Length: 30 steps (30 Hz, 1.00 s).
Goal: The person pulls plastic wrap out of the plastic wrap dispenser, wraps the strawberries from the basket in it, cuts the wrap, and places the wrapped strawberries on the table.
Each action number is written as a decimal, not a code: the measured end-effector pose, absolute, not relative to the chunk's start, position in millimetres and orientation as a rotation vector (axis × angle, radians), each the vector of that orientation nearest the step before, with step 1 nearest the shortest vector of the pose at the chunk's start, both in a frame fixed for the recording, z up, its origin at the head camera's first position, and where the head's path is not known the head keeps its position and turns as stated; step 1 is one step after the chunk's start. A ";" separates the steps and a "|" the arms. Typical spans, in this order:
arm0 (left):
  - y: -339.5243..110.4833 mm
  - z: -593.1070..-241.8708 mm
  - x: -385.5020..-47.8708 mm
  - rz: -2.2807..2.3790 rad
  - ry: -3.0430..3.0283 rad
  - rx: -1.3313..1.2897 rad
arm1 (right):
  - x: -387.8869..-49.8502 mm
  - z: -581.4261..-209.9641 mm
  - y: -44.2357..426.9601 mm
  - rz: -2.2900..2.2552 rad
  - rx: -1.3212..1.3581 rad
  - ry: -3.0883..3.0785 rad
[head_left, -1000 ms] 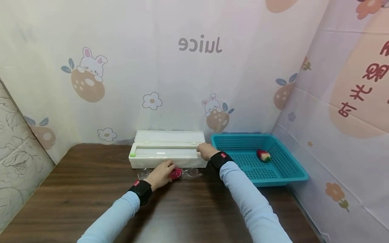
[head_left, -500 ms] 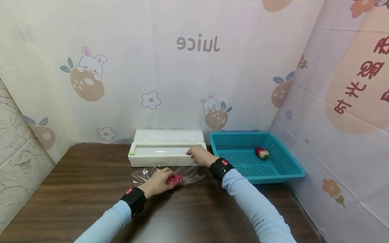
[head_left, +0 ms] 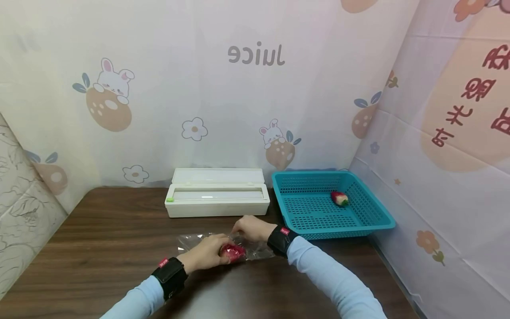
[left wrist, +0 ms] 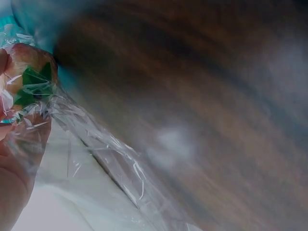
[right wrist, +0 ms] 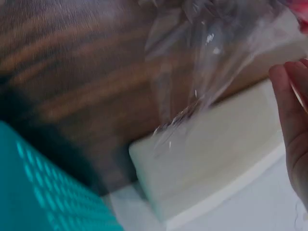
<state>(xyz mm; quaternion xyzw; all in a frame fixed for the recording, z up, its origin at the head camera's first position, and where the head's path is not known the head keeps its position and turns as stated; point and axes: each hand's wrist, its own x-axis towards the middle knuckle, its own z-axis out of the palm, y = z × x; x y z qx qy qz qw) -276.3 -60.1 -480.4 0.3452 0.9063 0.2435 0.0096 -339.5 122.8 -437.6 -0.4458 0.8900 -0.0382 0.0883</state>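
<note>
In the head view my left hand [head_left: 207,252] holds a red strawberry [head_left: 233,252] wrapped in clear plastic film [head_left: 260,252], just above or on the table. Up close in the left wrist view, the strawberry [left wrist: 31,72] shows pale red skin and green leaves under crinkled film [left wrist: 122,159]. My right hand [head_left: 253,228] is just behind the strawberry, over the film's right part. Its fingers [right wrist: 284,98] look fairly straight in the right wrist view, with loose film [right wrist: 192,91] hanging beside them; nothing shows gripped there.
Behind the hands stands a white cling film dispenser [head_left: 217,209] with its lid raised and a green cutter slider at its left end. To the right is a turquoise basket [head_left: 311,230] with another strawberry [head_left: 339,198] inside. Patterned cloth [head_left: 223,97] closes off the back.
My left hand has drawn the wrapped strawberry and film away from the dispenser, toward the body. My right hand has left the dispenser's right end and come forward beside the strawberry.
</note>
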 end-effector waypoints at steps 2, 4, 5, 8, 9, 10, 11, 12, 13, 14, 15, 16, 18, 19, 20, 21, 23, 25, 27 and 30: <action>-59.9 -480.4 -274.0 0.757 2.825 1.094 | -338.8 -446.5 119.7 -0.129 -1.356 2.585; -59.6 -479.9 -272.2 0.755 2.821 1.116 | -339.3 -455.0 118.1 -0.126 -1.384 2.541; -59.4 -479.9 -271.4 0.757 2.820 1.123 | -339.7 -458.5 117.8 -0.127 -1.389 2.526; -58.8 -480.1 -269.3 0.757 2.812 1.135 | -342.2 -468.1 118.8 -0.092 -1.439 2.514; -58.8 -480.5 -268.6 0.757 2.814 1.129 | -342.9 -470.4 119.3 -0.079 -1.450 2.517; -58.7 -481.3 -268.0 0.760 2.817 1.120 | -343.6 -472.0 119.7 -0.073 -1.461 2.519; -58.6 -482.2 -267.4 0.758 2.825 1.115 | -344.1 -473.1 120.2 -0.068 -1.467 2.522; -58.6 -483.4 -266.9 0.757 2.836 1.110 | -344.5 -473.8 120.5 -0.061 -1.475 2.524; -58.7 -484.6 -266.5 0.765 2.845 1.103 | -344.7 -474.3 120.7 -0.058 -1.477 2.525; -58.7 -485.8 -265.9 0.769 2.856 1.097 | -344.8 -474.3 120.6 -0.058 -1.477 2.522; -58.7 -486.8 -265.5 0.776 2.866 1.098 | -344.9 -474.4 120.4 -0.056 -1.477 2.521; -58.8 -487.7 -264.9 0.779 2.876 1.101 | -344.6 -474.5 120.0 -0.051 -1.480 2.523; -58.9 -488.7 -263.5 0.776 2.896 1.109 | -343.6 -474.4 118.7 -0.047 -1.479 2.525; -58.9 -488.9 -262.8 0.772 2.906 1.117 | -343.2 -474.8 118.0 -0.037 -1.480 2.532; -58.9 -488.9 -262.2 0.763 2.917 1.125 | -342.9 -475.0 117.1 -0.023 -1.483 2.542; -59.0 -488.6 -261.6 0.759 2.924 1.132 | -342.5 -475.4 116.3 -0.003 -1.483 2.555; -59.0 -488.3 -260.9 0.752 2.935 1.145 | -341.6 -475.7 114.8 0.041 -1.478 2.585; -59.1 -488.2 -260.4 0.741 2.947 1.158 | -340.4 -475.7 113.8 0.091 -1.462 2.616; -59.6 -488.6 -260.3 0.738 2.957 1.165 | -338.6 -475.0 113.1 0.122 -1.429 2.635; -60.7 -489.4 -260.5 0.737 2.958 1.167 | -336.6 -474.6 112.7 0.125 -1.372 2.646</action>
